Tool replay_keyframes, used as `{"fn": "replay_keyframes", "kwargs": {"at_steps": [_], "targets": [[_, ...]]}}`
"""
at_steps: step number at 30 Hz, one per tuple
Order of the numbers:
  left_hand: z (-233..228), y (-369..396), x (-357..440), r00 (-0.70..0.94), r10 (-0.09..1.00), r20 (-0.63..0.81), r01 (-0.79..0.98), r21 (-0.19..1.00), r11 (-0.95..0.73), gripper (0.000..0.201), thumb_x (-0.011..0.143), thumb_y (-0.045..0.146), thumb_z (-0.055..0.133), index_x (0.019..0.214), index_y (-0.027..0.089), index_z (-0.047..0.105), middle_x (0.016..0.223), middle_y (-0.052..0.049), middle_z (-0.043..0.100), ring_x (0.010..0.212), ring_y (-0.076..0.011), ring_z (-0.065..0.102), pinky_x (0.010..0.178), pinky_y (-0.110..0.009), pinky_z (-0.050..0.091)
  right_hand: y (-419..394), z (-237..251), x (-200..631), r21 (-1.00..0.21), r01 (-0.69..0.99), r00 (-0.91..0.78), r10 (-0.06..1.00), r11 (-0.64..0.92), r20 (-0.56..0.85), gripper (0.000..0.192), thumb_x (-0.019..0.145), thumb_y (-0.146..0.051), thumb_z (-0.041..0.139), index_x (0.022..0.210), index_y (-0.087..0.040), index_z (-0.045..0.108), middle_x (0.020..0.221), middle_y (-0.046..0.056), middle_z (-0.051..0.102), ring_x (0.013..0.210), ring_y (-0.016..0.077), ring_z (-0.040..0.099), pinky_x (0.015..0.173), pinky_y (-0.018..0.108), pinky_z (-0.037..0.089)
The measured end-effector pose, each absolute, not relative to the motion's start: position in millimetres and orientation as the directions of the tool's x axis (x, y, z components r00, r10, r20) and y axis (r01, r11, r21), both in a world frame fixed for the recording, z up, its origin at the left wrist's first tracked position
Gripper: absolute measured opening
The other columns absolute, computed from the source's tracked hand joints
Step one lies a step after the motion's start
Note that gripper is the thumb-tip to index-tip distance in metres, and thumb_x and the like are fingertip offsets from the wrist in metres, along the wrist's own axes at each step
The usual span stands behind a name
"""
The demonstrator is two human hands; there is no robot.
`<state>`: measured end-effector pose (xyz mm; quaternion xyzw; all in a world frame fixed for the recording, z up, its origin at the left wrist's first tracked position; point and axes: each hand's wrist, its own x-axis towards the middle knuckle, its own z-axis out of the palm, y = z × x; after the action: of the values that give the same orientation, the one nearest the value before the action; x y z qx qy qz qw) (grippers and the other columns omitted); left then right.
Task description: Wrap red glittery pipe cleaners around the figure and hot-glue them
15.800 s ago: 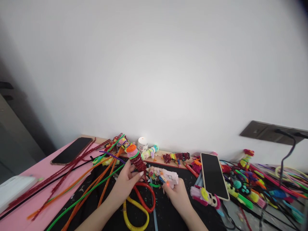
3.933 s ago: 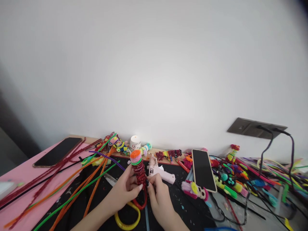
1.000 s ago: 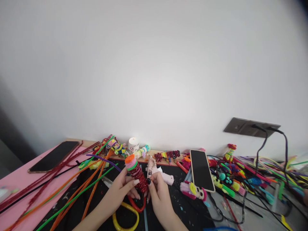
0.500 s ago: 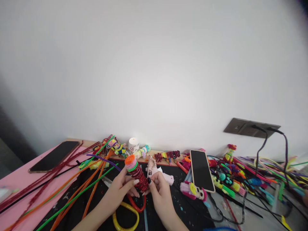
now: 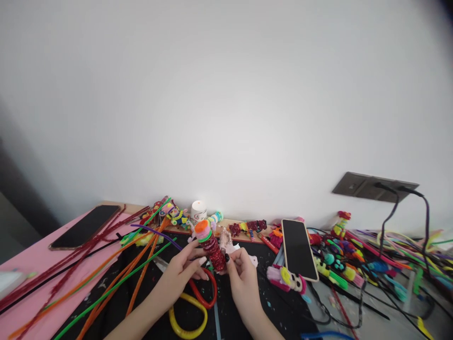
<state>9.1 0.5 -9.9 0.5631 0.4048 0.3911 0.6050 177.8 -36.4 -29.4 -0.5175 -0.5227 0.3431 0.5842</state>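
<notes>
Between my hands is a coiled pipe-cleaner figure, glittery dark red below with green, pink and orange bands on top, tilted up to the left. My left hand is closed around its left side. The fingertips of my right hand pinch its lower right end. Scissors with red and yellow handles lie below my left hand, their blades partly hidden under it. Behind my right hand rests a pale glue gun, partly covered by the hand and the figure.
Long pipe cleaners spread across the left side over a pink sheet and a dark phone. A second phone, a small doll and tangled craft pieces lie right. A paper cup stands by the wall, near wired sockets.
The view has shifted slightly, so everything sits a little to the right. The figure has tilted more, its orange top leaning away; both hands still hold it.
</notes>
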Motion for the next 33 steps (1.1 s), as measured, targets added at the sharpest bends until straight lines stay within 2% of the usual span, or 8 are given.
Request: {"fn": "replay_keyframes", "kwargs": {"at_steps": [3,7,13,17,22,27,31,33], "targets": [[-7.7,1.9,6.9,0.331,0.943,-0.024,-0.002,1.000,0.026,0.043,0.083,0.037,0.051,0.124,0.023,0.050,0.119,-0.010,0.063,0.067,-0.0176,0.068,0.068,-0.033,0.053,-35.5,-28.0,180.9,-0.953,0.201,0.258,0.926,0.228,0.276,0.018,0.088,-0.031,0.047,0.074,-0.022,0.041,0.065,-0.003,0.046,0.057,0.0152,0.053,0.053,0.027,0.045],[-2.1,3.6,4.4,0.261,0.965,0.006,0.029,0.999,-0.014,0.027,0.081,0.038,0.053,0.096,0.019,0.065,0.120,-0.010,0.062,0.067,-0.0184,0.068,0.068,-0.034,0.055,-34.9,-27.2,183.4,-0.934,0.280,0.290,0.907,0.223,0.304,0.017,0.089,-0.031,0.045,0.074,-0.022,0.041,0.065,-0.003,0.046,0.057,0.0147,0.051,0.053,0.026,0.044],[0.8,4.7,4.0,0.248,0.968,0.032,0.090,0.994,-0.056,0.024,0.079,0.038,0.056,0.070,0.017,0.065,0.120,-0.009,0.063,0.062,-0.0161,0.065,0.066,-0.032,0.054,-34.1,-30.2,184.5,-0.925,0.306,0.298,0.901,0.224,0.316,0.017,0.089,-0.030,0.045,0.074,-0.022,0.042,0.065,-0.003,0.047,0.056,0.0144,0.050,0.050,0.024,0.040],[3.0,2.3,4.2,0.271,0.962,0.034,0.087,0.994,-0.060,0.027,0.080,0.039,0.053,0.068,0.017,0.061,0.120,-0.009,0.062,0.061,-0.0146,0.064,0.064,-0.030,0.053,-35.1,-31.9,184.5,-0.922,0.327,0.303,0.901,0.208,0.311,0.016,0.089,-0.029,0.045,0.074,-0.022,0.042,0.064,-0.003,0.047,0.055,0.0141,0.049,0.050,0.024,0.039],[5.9,0.7,4.2,0.298,0.955,0.019,0.079,0.996,-0.044,0.027,0.081,0.040,0.049,0.075,0.018,0.063,0.091,-0.007,0.071,0.060,-0.0163,0.065,0.061,-0.028,0.052,-35.2,-33.3,184.4,-0.922,0.325,0.284,0.908,0.211,0.308,0.016,0.089,-0.029,0.044,0.075,-0.022,0.042,0.064,-0.002,0.049,0.054,0.0144,0.048,0.052,0.024,0.041],[-0.2,4.1,2.4,0.255,0.966,0.048,0.058,0.996,-0.065,0.033,0.082,0.040,0.047,0.065,0.017,0.062,0.124,-0.010,0.060,0.061,-0.0152,0.066,0.061,-0.030,0.054,-35.2,-33.3,183.7,-0.922,0.321,0.293,0.902,0.219,0.316,0.016,0.088,-0.029,0.045,0.074,-0.022,0.043,0.065,-0.002,0.048,0.054,0.0144,0.045,0.053,0.024,0.041],[-3.8,7.0,1.2,0.264,0.963,0.060,0.141,0.985,-0.100,0.029,0.080,0.039,0.052,0.072,0.017,0.069,0.132,-0.011,0.053,0.063,-0.0158,0.066,0.064,-0.032,0.055,-35.4,-30.3,182.3,-0.928,0.297,0.290,0.905,0.225,0.312,0.016,0.088,-0.029,0.045,0.073,-0.022,0.043,0.063,-0.003,0.045,0.053,0.0140,0.044,0.050,0.024,0.039],[-3.7,7.6,0.9,0.260,0.962,0.082,0.182,0.974,-0.132,0.027,0.078,0.036,0.056,0.065,0.017,0.069,0.130,-0.011,0.054,0.079,-0.0206,0.067,0.068,-0.031,0.054,-35.0,-29.1,181.8,-0.928,0.291,0.285,0.905,0.232,0.315,0.016,0.088,-0.029,0.045,0.074,-0.022,0.043,0.064,-0.003,0.046,0.054,0.0140,0.045,0.051,0.024,0.039]]}}
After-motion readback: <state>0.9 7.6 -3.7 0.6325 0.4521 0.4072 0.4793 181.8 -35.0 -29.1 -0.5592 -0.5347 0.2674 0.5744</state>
